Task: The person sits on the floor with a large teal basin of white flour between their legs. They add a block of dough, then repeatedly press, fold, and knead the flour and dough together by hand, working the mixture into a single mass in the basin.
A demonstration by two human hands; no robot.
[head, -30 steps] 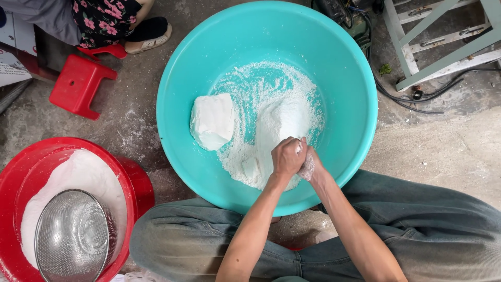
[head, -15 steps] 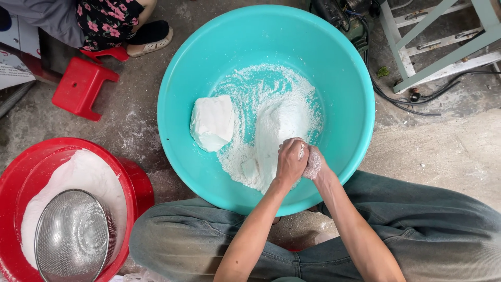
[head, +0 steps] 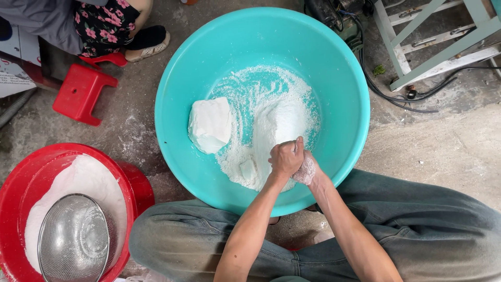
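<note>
A big turquoise basin [head: 334, 68] stands on the concrete floor between my knees. Inside it lie a white block of pressed flour [head: 210, 124], a smaller lump [head: 247, 169] and a heap of loose white powder [head: 279, 117]. Both hands are pressed together over the powder near the basin's front wall. My left hand [head: 284, 156] is closed on top, and my right hand [head: 306, 169], dusted white, sits under and beside it. What is squeezed between them is hidden.
A red basin [head: 133, 180] at lower left holds white flour and a round metal sieve [head: 73, 240]. A red plastic stool [head: 81, 93] and a seated person's foot in a sandal [head: 148, 42] are at upper left. Cables [head: 396, 94] and a pale green frame [head: 433, 42] lie upper right.
The clasped hands have shifted slightly, rubbing against each other over the powder. The blocks and basin have not moved.
</note>
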